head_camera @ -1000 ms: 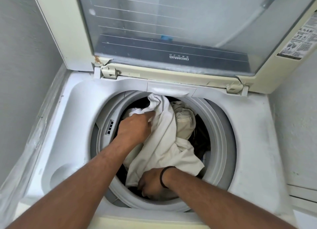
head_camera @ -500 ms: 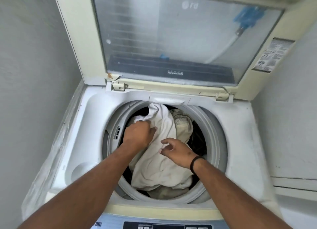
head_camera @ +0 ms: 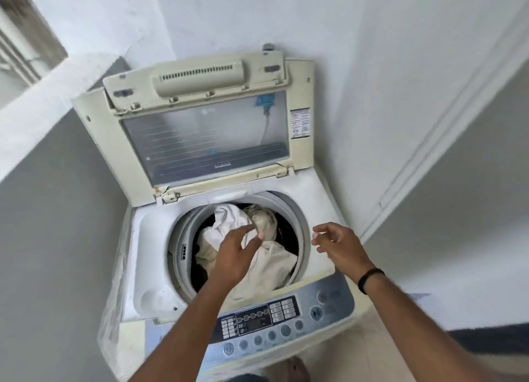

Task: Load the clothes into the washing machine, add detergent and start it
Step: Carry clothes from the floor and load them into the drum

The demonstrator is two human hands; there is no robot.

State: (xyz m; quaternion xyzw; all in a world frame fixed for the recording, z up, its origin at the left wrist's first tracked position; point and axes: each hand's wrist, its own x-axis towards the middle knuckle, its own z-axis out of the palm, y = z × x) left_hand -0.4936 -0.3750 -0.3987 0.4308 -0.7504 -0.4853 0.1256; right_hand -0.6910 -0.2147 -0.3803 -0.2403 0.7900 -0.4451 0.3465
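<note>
A top-loading washing machine [head_camera: 148, 238] stands in a corner with its cream lid [head_camera: 200, 135] raised upright. White and cream clothes [head_camera: 274, 261] fill the round drum, with dark fabric beneath them. My left hand [head_camera: 237, 252] hovers above the clothes, fingers apart and holding nothing. My right hand [head_camera: 337, 244] is lifted over the drum's right rim, fingers loosely spread and empty, with a black band on the wrist. The grey control panel [head_camera: 286, 321] with round buttons runs along the machine's front edge.
White walls close in behind and to the right of the machine, and a grey wall stands tight on its left. A dark mat [head_camera: 492, 341] lies on the tiled floor at the lower right. A foot [head_camera: 297, 367] shows below the panel.
Both hands have let go of the white cloth and risen out of the drum. The camera has pulled back and up, so the whole machine and control panel now show.
</note>
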